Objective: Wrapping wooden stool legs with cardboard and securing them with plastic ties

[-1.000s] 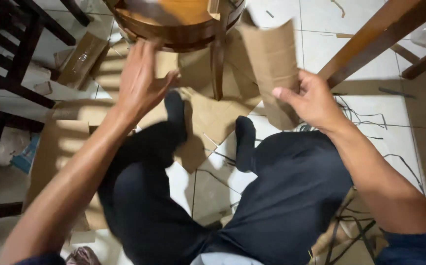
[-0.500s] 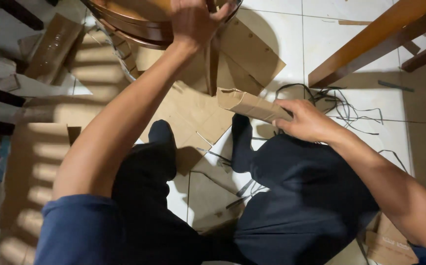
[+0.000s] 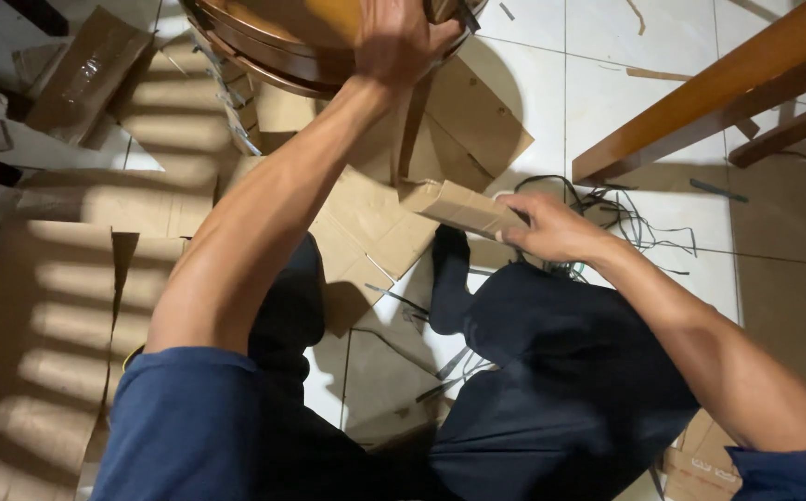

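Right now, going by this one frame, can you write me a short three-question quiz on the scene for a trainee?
1. True or false: the left hand rests on the round wooden seat at the top of the view.
2. What does the right hand grip?
A. a bundle of black cables
B. a folded piece of brown cardboard
C. a table leg
3. Fill in: flattened cardboard sheets lie on a white ____ floor.

Key
1. True: the hand lies over the seat's rim.
2. B: the cardboard strip sticks out to the left of the fingers; the black cables lie on the floor beyond the hand.
3. tiled
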